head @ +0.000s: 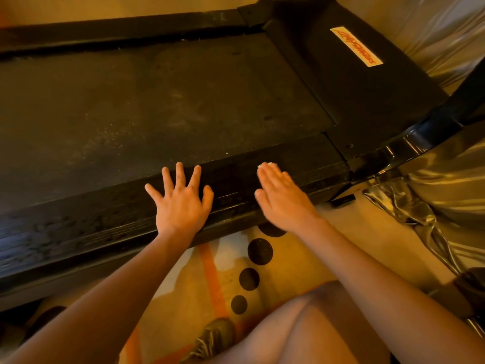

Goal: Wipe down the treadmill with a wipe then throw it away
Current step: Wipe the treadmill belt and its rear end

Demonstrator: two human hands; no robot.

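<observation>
A dim, amber-lit room holds a black treadmill (183, 101) that lies low across the floor, its dusty belt filling most of the view. The wipe (269, 164) is on the near side rail (78, 232) close to the front end of the treadmill; only a small white edge of it peeks out past the fingertips of the right hand (283, 198). That hand lies flat on top of it, fingers straight and together, pressing it down onto the rail. Just beside it, the left hand (181, 203) rests palm down on the same rail with its fingers spread wide, holding nothing. Farther off, the motor cover carries a white label (355, 46) with red lettering. Below the rail lies a rug (210, 271) with black dots and orange stripes, with a bare knee (315, 324) and a shoe (215, 337) over it. Crinkled silvery sheeting (446, 193) hangs to the right.
</observation>
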